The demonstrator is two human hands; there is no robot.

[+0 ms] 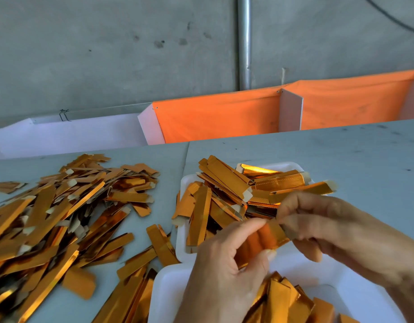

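Observation:
Both hands hold one small gold foil card piece (263,237) above the table, low and right of centre. My left hand (227,271) grips its lower end with curled fingers and thumb. My right hand (327,227) pinches its upper right end between thumb and fingers. A large loose heap of flat gold card strips (61,213) lies on the table to the left. Folded gold pieces (236,194) fill a white foam tray (183,180) behind the hands. A second white tray (159,294) under the hands holds more gold pieces (292,299).
The grey table (341,150) stretches to the right and back. Behind it hangs orange cloth (220,117) between white boards (290,110), with a white trough (73,134) at the left. A metal pipe (244,43) runs up the concrete wall.

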